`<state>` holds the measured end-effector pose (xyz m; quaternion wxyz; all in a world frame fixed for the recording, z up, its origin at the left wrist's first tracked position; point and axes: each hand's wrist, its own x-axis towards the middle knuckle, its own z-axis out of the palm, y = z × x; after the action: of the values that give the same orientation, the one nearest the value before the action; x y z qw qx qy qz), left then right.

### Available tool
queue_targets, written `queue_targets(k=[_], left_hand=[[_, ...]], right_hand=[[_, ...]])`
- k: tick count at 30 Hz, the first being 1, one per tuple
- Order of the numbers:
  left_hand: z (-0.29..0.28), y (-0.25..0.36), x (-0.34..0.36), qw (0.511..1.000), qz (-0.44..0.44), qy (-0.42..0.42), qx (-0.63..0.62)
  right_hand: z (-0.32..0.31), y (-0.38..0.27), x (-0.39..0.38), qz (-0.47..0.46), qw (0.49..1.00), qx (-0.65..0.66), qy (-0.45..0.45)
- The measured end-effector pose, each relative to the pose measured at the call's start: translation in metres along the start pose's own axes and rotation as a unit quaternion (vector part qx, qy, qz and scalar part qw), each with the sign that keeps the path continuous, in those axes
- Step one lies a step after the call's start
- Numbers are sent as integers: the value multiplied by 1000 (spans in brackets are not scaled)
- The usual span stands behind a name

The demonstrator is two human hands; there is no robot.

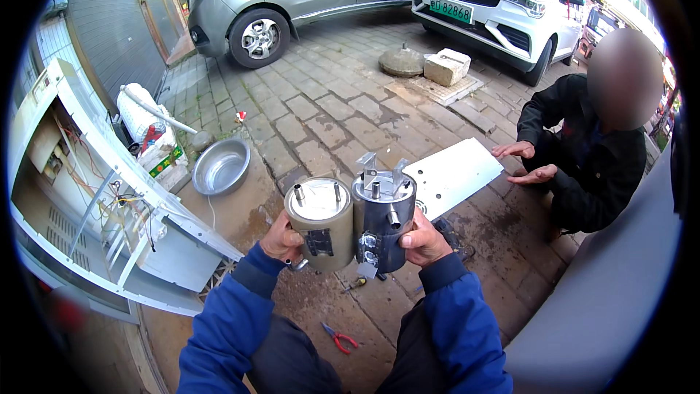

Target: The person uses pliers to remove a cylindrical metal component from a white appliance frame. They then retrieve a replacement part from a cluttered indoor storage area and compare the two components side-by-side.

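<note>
both hands hold small metal tanks side by side, raised over the paving. left hand (281, 239) has its grip closed round the beige cylindrical metal tank (321, 222) with two pipe stubs on top; right hand (423, 241) has its grip closed round the darker grey steel cylindrical tank (382, 220) with brackets and fittings on its top. the two tanks touch, tops tilted toward the camera. the step looks like comparing the two tanks. any next move likely calls for keeping both level, since each hangs from one hand only.

the floor is grey brick paving (321, 113), wet in patches. below the tanks lie red-handled pliers (338, 338). left of the tanks sit a round steel basin (221, 166) and an opened white appliance cabinet with loose wiring (102, 197). right of the tanks lies a white flat metal panel (456, 175), with a crouching person in dark clothes (583, 153) beyond it. parked cars stand behind the tanks.
</note>
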<state>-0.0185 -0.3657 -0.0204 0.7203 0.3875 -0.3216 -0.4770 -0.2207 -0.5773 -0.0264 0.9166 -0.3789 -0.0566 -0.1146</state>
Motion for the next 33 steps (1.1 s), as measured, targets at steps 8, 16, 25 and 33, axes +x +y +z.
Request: queue_targets(k=[8, 16, 25, 33], left_hand=[[5, 1, -1, 1000, -10, 10, 10], [0, -2, -3, 1000, -18, -25, 0], [4, 2, 8, 988, 41, 80, -129], [-3, -7, 14, 978, 76, 156, -116]], right_hand=[[0, 0, -4, -4, 1000, 7, 13], [7, 1, -5, -1, 999, 0, 45], [8, 7, 3, 11, 987, 13, 160], [14, 13, 6, 91, 988, -31, 122]])
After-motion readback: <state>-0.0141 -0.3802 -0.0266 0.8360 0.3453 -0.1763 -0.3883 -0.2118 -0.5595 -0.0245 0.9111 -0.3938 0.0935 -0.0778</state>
